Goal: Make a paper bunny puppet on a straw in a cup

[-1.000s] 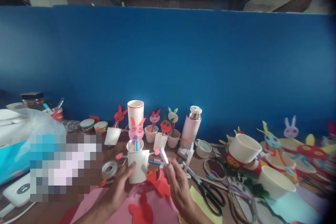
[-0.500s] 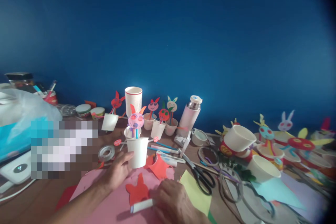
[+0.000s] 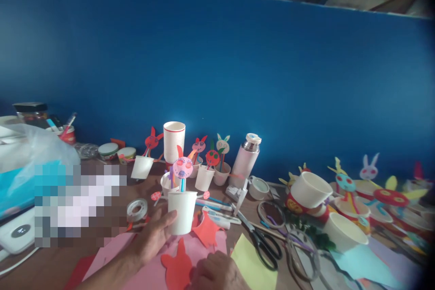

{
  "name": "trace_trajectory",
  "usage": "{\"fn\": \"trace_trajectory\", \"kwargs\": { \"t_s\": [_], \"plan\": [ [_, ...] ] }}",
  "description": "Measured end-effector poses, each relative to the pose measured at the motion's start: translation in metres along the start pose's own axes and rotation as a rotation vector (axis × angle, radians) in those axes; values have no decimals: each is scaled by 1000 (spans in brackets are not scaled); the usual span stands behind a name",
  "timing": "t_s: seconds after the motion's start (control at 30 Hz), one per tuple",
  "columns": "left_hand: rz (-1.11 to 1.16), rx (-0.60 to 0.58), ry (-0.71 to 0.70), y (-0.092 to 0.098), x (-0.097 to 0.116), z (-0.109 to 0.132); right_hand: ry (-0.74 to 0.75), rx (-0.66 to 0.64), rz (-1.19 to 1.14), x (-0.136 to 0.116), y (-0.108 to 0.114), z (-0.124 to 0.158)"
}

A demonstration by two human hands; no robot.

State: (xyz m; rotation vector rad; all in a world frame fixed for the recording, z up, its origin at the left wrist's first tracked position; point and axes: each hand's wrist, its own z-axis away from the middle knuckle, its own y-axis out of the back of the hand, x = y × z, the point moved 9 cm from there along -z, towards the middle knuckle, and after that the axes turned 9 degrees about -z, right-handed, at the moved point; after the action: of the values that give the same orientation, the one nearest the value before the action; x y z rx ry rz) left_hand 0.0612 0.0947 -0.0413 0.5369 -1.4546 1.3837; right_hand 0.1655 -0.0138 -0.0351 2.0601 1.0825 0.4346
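My left hand (image 3: pixel 152 235) wraps around a white paper cup (image 3: pixel 183 213) held upright just above the table. Behind that cup, a pink paper face on straws (image 3: pixel 182 167) stands in a second white cup (image 3: pixel 168 183). My right hand (image 3: pixel 217 274) sits low at the bottom edge, over pink paper (image 3: pixel 112 249) and next to a red cut-out rabbit shape (image 3: pixel 176 267). Its fingers are hidden. A jagged red paper piece (image 3: pixel 206 231) lies just below the held cup.
A roll of tape (image 3: pixel 137 210) lies left of the cups, and black-handled scissors (image 3: pixel 263 244) lie right of them on yellow paper. Paper-cup animal figures crowd the table's right and back, along with a steel-topped flask (image 3: pixel 244 161). A pixelated patch covers part of the left side.
My right hand has moved right along the pink paper, and the white stick it held earlier no longer shows. The held cup has shifted slightly right.
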Motion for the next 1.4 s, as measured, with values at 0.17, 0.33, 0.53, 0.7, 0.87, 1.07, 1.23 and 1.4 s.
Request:
{"fn": "trace_trajectory", "kwargs": {
  "t_s": [0.17, 0.33, 0.53, 0.7, 0.87, 1.07, 1.23, 1.4],
  "plan": [
    [-17, -41, 9, 1, -6, 0, -132, 52, -70, 14, -10, 9],
    [-44, -37, 6, -1, -9, 0, -146, -74, -199, 18, -8, 4],
    [50, -113, 53, -14, -11, 3, -519, -89, -337, 43, 26, -20],
    [17, -147, 2, -16, -5, 6, -884, 37, -655, 66, 25, -18],
    [-111, -137, -2, -14, -5, 8, -971, 219, -821, 71, 26, -23],
    [-120, -156, -56, -21, -1, 12, -881, 288, -879, 68, 34, -38],
    [-129, -179, -12, -26, -4, 12, -885, 269, -946, 60, 23, -40],
    [-138, -145, 15, -28, -4, 14, -903, 262, -931, 58, 20, -38]
  ]
}}
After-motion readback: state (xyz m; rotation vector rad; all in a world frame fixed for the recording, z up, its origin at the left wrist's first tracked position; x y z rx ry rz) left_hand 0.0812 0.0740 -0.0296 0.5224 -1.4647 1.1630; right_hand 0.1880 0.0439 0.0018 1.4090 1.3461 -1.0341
